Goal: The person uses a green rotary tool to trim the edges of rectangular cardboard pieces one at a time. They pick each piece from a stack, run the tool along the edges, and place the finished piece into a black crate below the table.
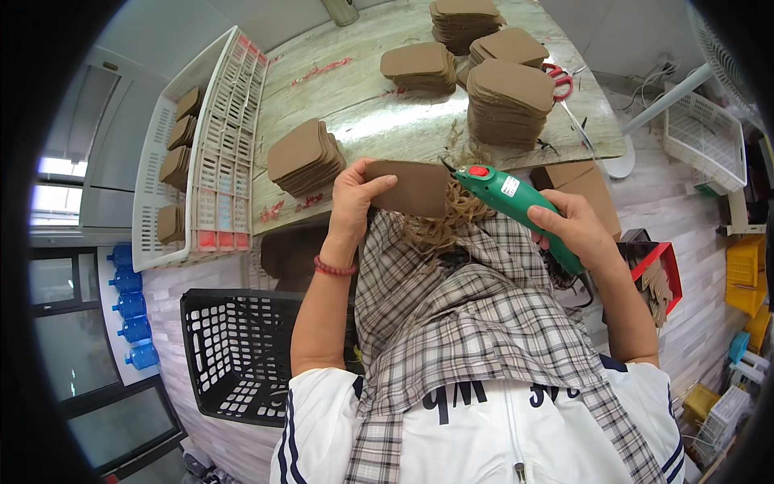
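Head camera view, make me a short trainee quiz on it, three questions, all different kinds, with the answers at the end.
1. Which hand holds the green handheld tool, and what is in the other hand?
2. True or false: the white crate on the left has nothing in it.
3. Where do the red-handled scissors lie?
A) in the black crate
B) on the table
C) on the floor

Key:
1. The right hand; the left hand holds a flat brown piece.
2. False: brown stacks are in it.
3. B
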`<state>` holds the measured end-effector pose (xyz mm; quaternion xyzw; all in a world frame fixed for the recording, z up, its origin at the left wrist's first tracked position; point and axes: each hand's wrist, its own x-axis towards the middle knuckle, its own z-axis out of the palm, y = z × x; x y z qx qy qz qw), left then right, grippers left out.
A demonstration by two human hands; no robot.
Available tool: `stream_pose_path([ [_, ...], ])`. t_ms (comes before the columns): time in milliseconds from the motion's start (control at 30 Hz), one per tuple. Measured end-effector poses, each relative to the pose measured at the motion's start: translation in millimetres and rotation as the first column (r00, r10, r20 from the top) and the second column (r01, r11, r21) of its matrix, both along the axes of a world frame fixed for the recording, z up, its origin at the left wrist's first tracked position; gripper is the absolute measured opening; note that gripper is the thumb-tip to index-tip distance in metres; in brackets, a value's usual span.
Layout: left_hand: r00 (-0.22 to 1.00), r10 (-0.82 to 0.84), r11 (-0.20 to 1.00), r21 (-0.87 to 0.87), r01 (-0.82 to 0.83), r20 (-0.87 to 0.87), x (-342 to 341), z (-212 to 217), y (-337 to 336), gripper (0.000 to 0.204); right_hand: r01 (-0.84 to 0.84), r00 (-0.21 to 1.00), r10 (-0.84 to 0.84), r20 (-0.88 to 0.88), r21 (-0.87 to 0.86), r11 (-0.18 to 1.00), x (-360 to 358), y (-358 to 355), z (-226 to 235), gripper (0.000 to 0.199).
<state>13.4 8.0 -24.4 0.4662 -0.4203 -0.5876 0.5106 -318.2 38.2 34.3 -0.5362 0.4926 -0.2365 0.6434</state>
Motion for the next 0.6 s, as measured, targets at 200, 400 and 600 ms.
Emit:
stream_pose_path([
  [200, 0.999, -0.016, 0.999, 0.033, 0.018, -0.045, 3, 1, -2, 0.011, -0.046, 0.999, 0.046, 0.008, -0.006, 0.999, 0, 1, -1, 0.037],
  [400, 0.996, -0.083, 0.994, 0.072, 0.085, -0.041, -4, -2, -1, 0.013, -0.070, 0.997, 0.070, -0.041, -0.021, 0.997, 1, 1, -1, 0.036],
  [600, 0.984, -0.174, 0.972, 0.155, 0.177, -0.033, -12, -1, 0, 0.018, -0.087, 0.994, 0.087, -0.061, -0.009, 0.996, 6, 0, -5, 0.034],
])
